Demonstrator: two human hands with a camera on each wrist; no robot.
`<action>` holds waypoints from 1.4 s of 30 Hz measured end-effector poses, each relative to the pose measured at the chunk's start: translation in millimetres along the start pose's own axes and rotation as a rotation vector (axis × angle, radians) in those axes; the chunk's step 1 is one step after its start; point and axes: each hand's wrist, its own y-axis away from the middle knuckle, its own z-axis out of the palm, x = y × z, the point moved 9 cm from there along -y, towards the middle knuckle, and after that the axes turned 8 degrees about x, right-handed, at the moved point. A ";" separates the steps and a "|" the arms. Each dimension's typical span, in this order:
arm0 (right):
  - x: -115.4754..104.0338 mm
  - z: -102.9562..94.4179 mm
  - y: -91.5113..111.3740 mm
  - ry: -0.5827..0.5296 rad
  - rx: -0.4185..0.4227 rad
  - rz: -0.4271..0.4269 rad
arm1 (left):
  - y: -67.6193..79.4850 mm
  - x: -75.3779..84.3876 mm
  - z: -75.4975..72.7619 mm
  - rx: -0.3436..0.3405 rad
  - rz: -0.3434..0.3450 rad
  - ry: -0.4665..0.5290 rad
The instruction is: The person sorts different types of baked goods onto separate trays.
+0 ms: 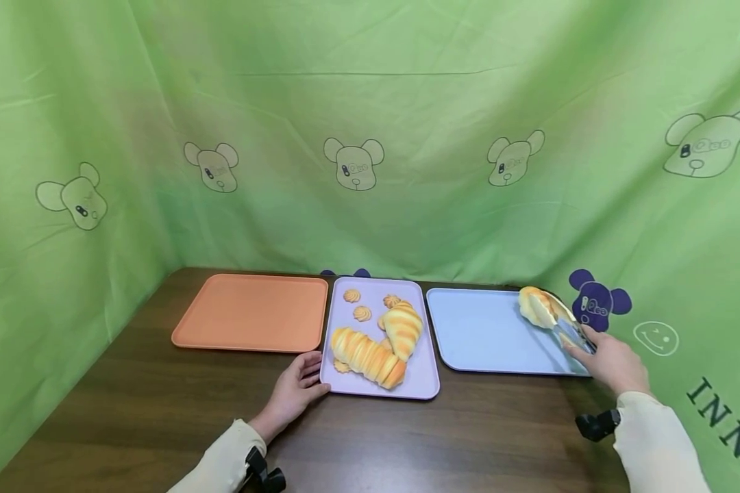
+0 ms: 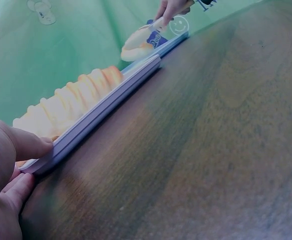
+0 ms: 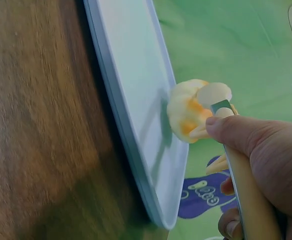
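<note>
A person's right hand grips tongs that pinch a bread roll above the right end of a blue tray. The left hand's grip, thumb on the rim, holds the near left corner of a purple tray carrying two larger breads and small cookies on the worktop.
</note>
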 end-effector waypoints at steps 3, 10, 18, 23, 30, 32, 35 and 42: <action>7.9 0.8 -0.3 0.006 -0.016 0.021 | -0.1 -0.4 0.5 -0.002 -0.003 -0.003; 18.2 7.0 -2.9 -0.011 -0.021 0.055 | -0.3 -0.6 -0.8 0.005 -0.004 -0.007; 17.2 13.4 -2.7 -0.029 -0.017 0.104 | -1.2 -2.1 0.2 -0.003 -0.003 -0.004; 16.4 16.4 -3.5 -0.048 -0.009 0.120 | -2.8 -1.9 -0.5 0.001 0.004 -0.010; 18.9 20.0 -3.3 -0.062 0.019 0.109 | -3.1 -3.2 0.1 0.000 0.006 -0.024; 19.3 20.6 -3.2 -0.065 0.029 0.103 | -3.0 -2.7 0.1 0.000 0.011 -0.029; 21.1 20.3 -3.2 -0.065 0.046 0.104 | -2.7 -2.1 0.0 0.003 0.007 -0.027; 22.7 18.3 -1.5 -0.059 0.064 0.107 | -2.8 -3.0 -0.5 0.007 -0.003 -0.022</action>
